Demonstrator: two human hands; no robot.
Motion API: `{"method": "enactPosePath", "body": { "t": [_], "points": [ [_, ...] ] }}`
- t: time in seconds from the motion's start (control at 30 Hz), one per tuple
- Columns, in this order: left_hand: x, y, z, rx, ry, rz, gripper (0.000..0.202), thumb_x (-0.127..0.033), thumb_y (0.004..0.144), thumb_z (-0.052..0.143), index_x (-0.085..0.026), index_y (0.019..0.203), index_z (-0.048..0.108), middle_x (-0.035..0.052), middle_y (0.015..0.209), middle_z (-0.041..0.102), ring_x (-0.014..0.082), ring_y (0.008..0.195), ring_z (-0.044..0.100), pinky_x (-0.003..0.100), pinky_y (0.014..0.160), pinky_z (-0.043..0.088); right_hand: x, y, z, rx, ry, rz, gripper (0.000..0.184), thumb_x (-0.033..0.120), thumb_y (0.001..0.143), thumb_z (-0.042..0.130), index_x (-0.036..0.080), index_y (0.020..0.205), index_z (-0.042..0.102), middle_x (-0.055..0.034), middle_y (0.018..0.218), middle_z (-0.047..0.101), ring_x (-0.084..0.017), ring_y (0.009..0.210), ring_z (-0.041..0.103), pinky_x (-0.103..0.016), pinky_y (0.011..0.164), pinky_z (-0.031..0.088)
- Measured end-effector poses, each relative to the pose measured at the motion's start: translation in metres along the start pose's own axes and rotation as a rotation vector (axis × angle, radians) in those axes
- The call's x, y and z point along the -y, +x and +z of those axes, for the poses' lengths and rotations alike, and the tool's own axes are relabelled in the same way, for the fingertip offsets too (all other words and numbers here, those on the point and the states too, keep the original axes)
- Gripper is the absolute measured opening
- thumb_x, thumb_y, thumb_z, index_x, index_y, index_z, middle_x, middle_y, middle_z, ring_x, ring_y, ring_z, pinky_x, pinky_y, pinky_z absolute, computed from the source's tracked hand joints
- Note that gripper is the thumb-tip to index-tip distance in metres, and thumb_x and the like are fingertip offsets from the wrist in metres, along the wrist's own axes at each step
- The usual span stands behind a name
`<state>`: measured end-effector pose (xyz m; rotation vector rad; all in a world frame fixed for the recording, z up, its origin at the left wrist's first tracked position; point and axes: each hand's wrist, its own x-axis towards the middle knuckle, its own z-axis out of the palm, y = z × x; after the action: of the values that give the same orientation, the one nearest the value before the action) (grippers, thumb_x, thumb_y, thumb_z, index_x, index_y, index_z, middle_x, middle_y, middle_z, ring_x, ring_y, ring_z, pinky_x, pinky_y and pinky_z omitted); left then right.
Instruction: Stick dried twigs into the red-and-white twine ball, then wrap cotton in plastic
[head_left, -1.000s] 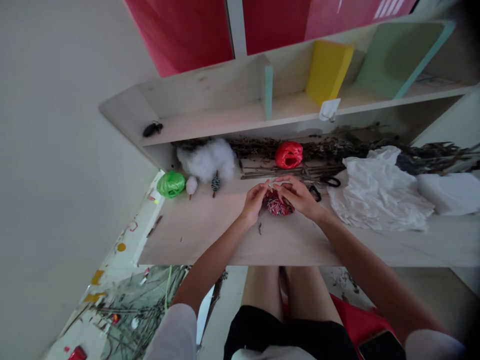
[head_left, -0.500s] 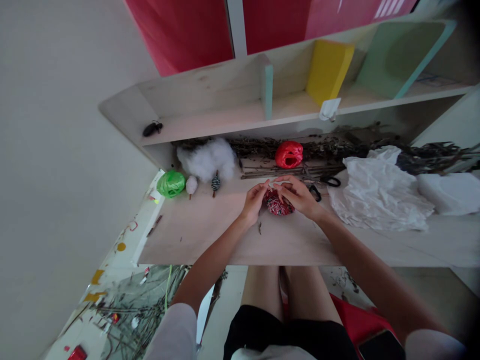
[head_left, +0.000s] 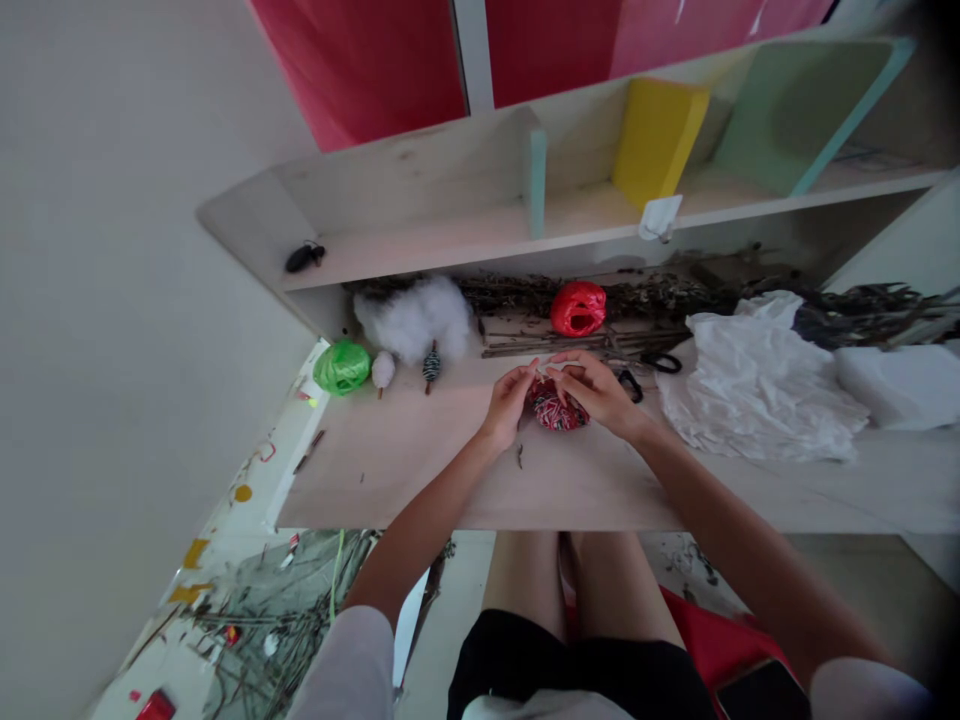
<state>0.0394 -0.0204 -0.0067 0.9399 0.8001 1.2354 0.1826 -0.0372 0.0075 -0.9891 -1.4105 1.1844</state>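
Observation:
Above a ball of red, white and dark yarn (head_left: 558, 412), my two hands meet at the fingertips. Pinched between them is a small pale piece of yarn (head_left: 542, 371), its end partly hidden by the fingers. My left hand (head_left: 509, 402) is closed on its left side. From the right my closed right hand (head_left: 592, 388) grips it too, and its fingers overlap the top of the ball. Scissors with black handles (head_left: 660, 363) lie just beyond my right hand. A small dark scrap (head_left: 519, 456) rests near my left wrist.
Left on the desk (head_left: 420, 480) are a green twine ball (head_left: 342, 368), white fluff (head_left: 420, 318), a white wrapped stick (head_left: 382, 371) and a dark wrapped one (head_left: 431, 368). A red twine ball (head_left: 578, 308) sits before dried twigs (head_left: 660, 297). Crumpled white paper (head_left: 757, 390) lies right.
Hardly anything differs. Both hands stay in the same pinch over the yarn ball, with only a very slight shift of the fingers.

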Motion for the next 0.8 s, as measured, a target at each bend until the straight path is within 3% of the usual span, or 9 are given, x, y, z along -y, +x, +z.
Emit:
{"method": "enactPosePath", "body": {
  "t": [0.8],
  "points": [
    [-0.0001, -0.0004, -0.001, 0.014, 0.002, -0.014, 0.037, -0.048, 0.07, 0.073, -0.016, 0.061, 0.057, -0.0048, 0.058, 0.045, 0.0078, 0.058, 0.038, 0.023, 0.064, 0.033, 0.0009, -0.0004, -0.0006, -0.009, 0.003, 0.008, 0.036, 0.049, 0.081, 0.064, 0.019, 0.098, 0.05, 0.0078, 0.053, 0.052, -0.008, 0.046, 0.044, -0.024, 0.047, 0.031]
  ]
}}
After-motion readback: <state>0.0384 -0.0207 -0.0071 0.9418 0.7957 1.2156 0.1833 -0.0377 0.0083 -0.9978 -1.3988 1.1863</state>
